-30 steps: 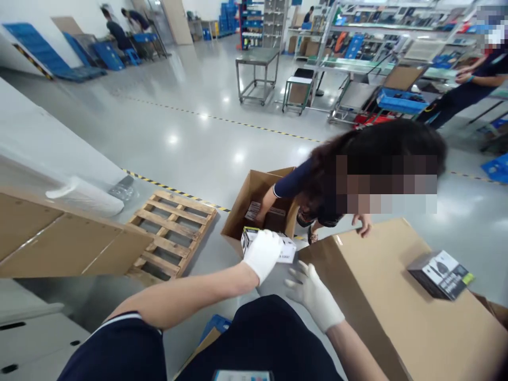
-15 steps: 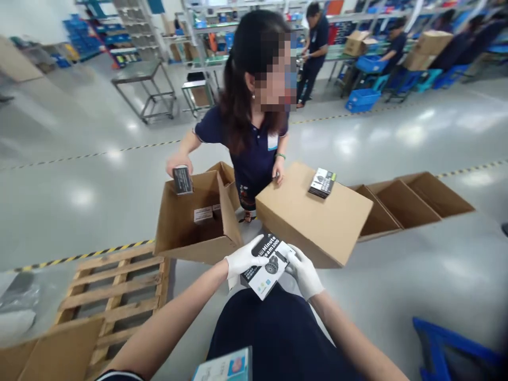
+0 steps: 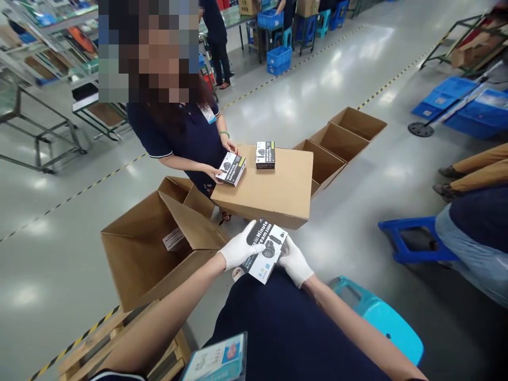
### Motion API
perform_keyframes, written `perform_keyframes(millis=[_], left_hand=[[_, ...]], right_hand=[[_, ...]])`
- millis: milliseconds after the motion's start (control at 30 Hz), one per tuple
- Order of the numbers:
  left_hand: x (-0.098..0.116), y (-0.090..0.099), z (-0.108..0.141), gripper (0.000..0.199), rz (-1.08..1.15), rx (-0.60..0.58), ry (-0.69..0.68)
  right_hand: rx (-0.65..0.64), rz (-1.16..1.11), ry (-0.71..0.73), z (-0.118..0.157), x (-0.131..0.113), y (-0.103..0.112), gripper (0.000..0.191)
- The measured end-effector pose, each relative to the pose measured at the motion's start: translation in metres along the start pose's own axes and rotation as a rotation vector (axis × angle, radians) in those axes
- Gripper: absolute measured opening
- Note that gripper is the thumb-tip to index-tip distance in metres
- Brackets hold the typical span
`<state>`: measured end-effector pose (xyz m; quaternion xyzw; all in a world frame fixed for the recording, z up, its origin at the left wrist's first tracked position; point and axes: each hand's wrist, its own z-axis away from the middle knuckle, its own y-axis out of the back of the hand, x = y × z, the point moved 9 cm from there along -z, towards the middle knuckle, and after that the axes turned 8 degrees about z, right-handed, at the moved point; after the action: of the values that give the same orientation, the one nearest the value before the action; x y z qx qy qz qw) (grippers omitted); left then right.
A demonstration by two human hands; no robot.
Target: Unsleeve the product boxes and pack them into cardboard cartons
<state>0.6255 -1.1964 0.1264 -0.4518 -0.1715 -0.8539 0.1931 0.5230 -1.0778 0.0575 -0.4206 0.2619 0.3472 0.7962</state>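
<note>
In front of my waist, my left hand (image 3: 240,247) and my right hand (image 3: 296,263), both in white gloves, hold a black and white printed product box (image 3: 273,251). The left thumb lies over its printed face, and the right fingers grip its right edge, partly hidden. Lettering on it reads "Minute" and "1000". Just beyond stands a closed brown carton (image 3: 278,190). On top of it rests a similar small box (image 3: 265,155), while a co-worker's hands hold another small box (image 3: 232,168) at its left edge.
An open carton (image 3: 138,254) with a white-labelled box inside stands left, above a wooden pallet (image 3: 174,354). Several open cartons (image 3: 343,140) line up beyond the closed one. A turquoise stool (image 3: 384,323) is close on my right, near a blue stool (image 3: 413,241) and a seated person.
My view has swung to the right. The co-worker's hand has moved from over the open carton to the closed carton's top, with a small box. Both my hands still hold the product box.
</note>
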Motion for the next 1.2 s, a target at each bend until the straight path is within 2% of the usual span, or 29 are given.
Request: perform_keyframes(millis=[33,100,167,267,367,500,667,833,933,1033,1133,1200], left_hand=[[0.002,-0.001,-0.001,0.085,-0.001,-0.021,0.005],[0.003,-0.002,-0.002,0.086,-0.011,-0.047,0.020],[0.003,0.000,-0.002,0.090,-0.035,-0.039,0.030],[0.000,0.001,0.000,0.094,-0.006,-0.043,0.021],[-0.006,-0.002,0.005,0.093,0.111,-0.125,0.012],[-0.014,0.002,0.010,0.094,0.159,-0.133,0.034],[-0.013,0.004,0.011,0.090,0.105,-0.104,0.038],[-0.009,0.010,0.012,0.099,0.015,-0.048,0.014],[-0.009,0.009,0.012,0.099,0.019,-0.082,0.017],[-0.010,0.009,0.009,0.098,-0.017,-0.083,0.048],[-0.005,0.013,0.005,0.100,-0.115,-0.036,0.048],[-0.001,0.014,0.001,0.102,-0.128,-0.054,0.031]], right_hand=[[-0.038,-0.033,-0.017,0.004,-0.001,-0.004,0.095],[-0.093,-0.089,-0.071,0.010,-0.001,-0.011,0.089],[-0.032,-0.077,-0.086,0.011,0.001,-0.010,0.079],[0.069,0.025,0.014,0.009,-0.003,-0.007,0.083],[0.005,0.033,0.070,0.011,-0.002,-0.015,0.090],[0.000,-0.023,-0.007,0.017,0.007,-0.014,0.099],[-0.077,-0.163,-0.078,0.015,0.010,-0.028,0.090],[0.112,-0.055,-0.029,0.005,0.015,-0.018,0.092],[0.017,-0.072,-0.005,0.012,0.009,-0.023,0.092],[-0.077,-0.136,-0.067,0.020,0.005,-0.028,0.084],[0.053,-0.099,-0.097,0.016,0.005,-0.016,0.073],[0.123,-0.060,-0.079,0.013,0.005,-0.010,0.084]])
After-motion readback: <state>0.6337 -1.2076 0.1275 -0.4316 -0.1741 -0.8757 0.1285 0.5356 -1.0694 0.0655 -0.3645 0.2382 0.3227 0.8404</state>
